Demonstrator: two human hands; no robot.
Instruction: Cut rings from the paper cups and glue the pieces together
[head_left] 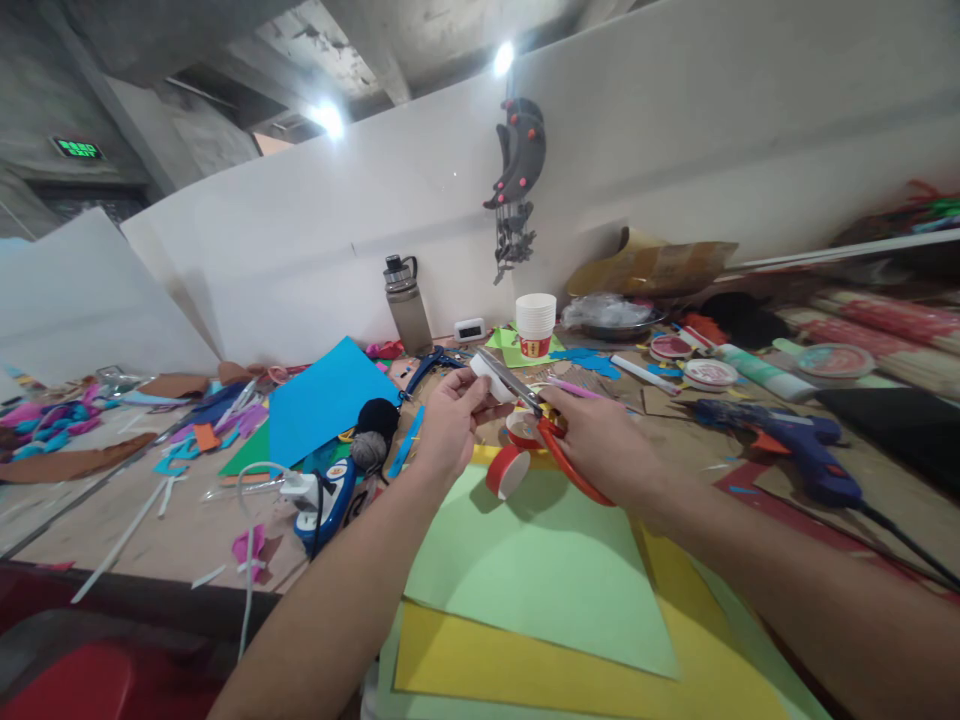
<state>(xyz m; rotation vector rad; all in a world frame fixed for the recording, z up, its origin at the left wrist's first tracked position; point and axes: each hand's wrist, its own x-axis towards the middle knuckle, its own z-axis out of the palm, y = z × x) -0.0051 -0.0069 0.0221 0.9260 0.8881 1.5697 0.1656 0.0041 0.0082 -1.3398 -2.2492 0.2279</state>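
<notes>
Between the fingers of my left hand (451,425) is a small white paper cup piece (491,379), held up over the table. My right hand (600,437) grips the red-handled scissors (576,466), whose metal blades reach up and left to the white piece. Just below the blades, a red cut cup piece (508,472) with a white inside sits near the top edge of the light green paper (525,560). Another red and white cup ring (523,430) is partly hidden behind the scissors. Yellow sheets (480,655) lie under the green one.
A stack of paper cups (535,322) and a water bottle (407,305) stand by the white wall panel. A blue glue gun (806,455) lies on the right. Blue paper (330,410) and a power strip (325,508) are to the left.
</notes>
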